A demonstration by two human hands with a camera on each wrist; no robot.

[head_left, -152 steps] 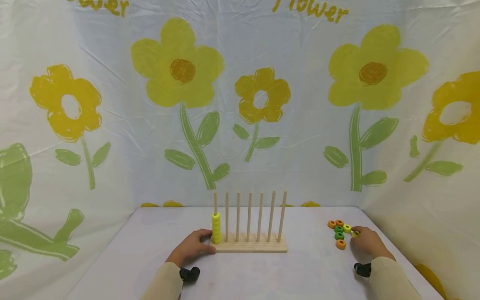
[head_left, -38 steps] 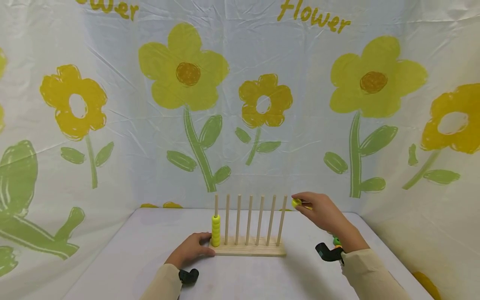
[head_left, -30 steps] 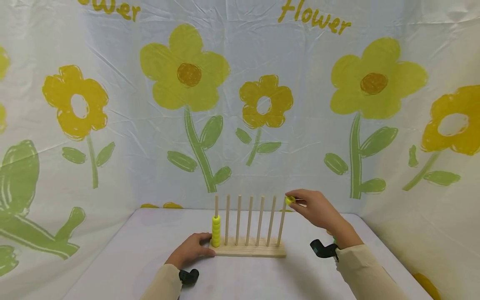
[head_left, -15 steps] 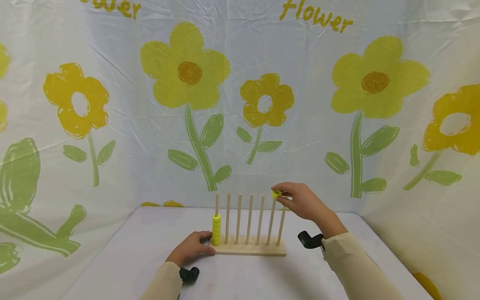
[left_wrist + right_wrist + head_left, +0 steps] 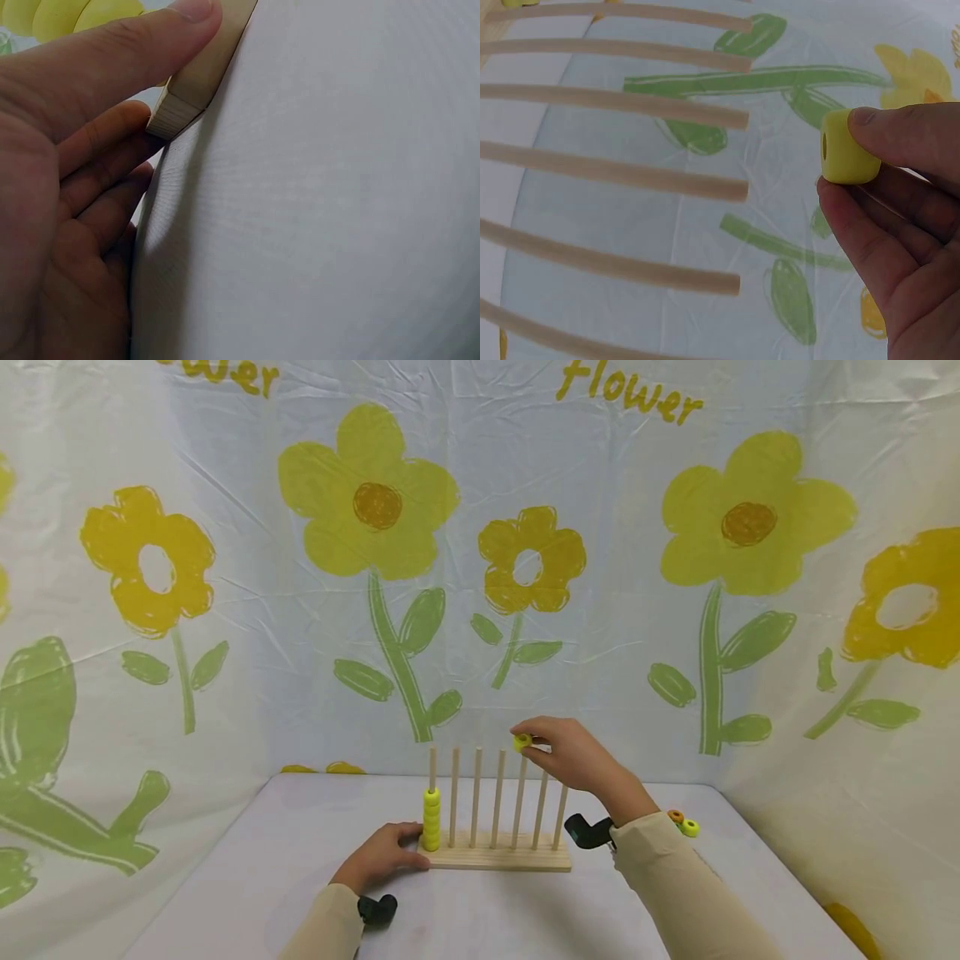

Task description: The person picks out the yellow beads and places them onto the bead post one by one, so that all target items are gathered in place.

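Note:
A wooden peg rack point(image 5: 510, 858) stands on the table, with several upright pegs. Its leftmost peg carries a stack of yellow beads point(image 5: 431, 820). My left hand point(image 5: 384, 853) grips the left end of the base; in the left wrist view the thumb point(image 5: 112, 64) lies along its edge and the fingers are behind the corner. Above the rack, my right hand point(image 5: 573, 756) pinches one yellow bead point(image 5: 847, 148) between thumb and fingers. In the right wrist view the bead is apart from the peg tips, its hole facing toward them.
At the right of the table point(image 5: 480, 914) lie loose beads, a yellow one point(image 5: 690, 828) and an orange one point(image 5: 676, 817), partly hidden by the right sleeve point(image 5: 675, 877). A flower-printed cloth point(image 5: 615, 635) hangs behind and at both sides.
My right hand picked up the yellow bead from the loose group, raised it and moved left over the peg tops. The left hand has stayed at the rack's end.

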